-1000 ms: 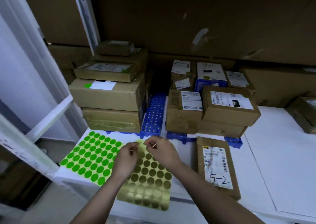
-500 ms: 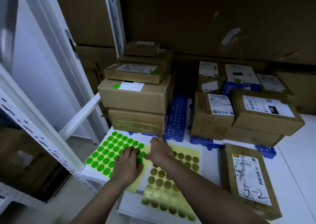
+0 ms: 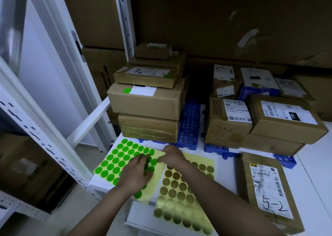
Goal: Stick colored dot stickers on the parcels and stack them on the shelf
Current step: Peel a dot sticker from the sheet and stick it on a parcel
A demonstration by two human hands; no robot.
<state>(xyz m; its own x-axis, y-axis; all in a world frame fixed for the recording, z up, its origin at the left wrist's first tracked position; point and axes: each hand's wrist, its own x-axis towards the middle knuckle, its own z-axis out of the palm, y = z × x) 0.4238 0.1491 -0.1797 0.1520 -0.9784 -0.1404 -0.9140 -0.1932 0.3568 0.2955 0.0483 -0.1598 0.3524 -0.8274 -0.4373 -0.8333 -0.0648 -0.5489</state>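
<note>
left hand (image 3: 138,174): lying flat on the green dot sheet (image 3: 118,162), lower middle of the frame, fingers pretty much straight and pressing down on the dots; it covers a chunk of the sheet so no idea how many dots are under it
right hand (image 3: 172,155): just right of the left one, at the green sheet's upper right corner. fingers are curled in and look like they're pinching that corner, but the fingertips are tucked under the knuckles so I can't see the actual grip
gold dot sheet (image 3: 185,198): bottom centre, right beside the green one, right forearm crosses over its top part and hides some dots
flat parcel marked 5-2 (image 3: 269,190): lower right, lying flat on the white shelf (image 3: 312,165), its near corner runs off toward the bottom edge
left stack of parcels (image 3: 147,106): centre of frame, behind the green sheet, several boxes piled up. the big one has a green dot (image 3: 127,90) on top, the thin one above it seems to have one too on its right corner
right group of parcels (image 3: 269,113): upper right of centre, labels too blurry to read, a few seem to carry gold dots but it's dim back there
blue plastic racks (image 3: 189,124): under and between the stacks, mostly buried
shelf frame (image 3: 53,84): white uprights on the left, top cut off
</note>
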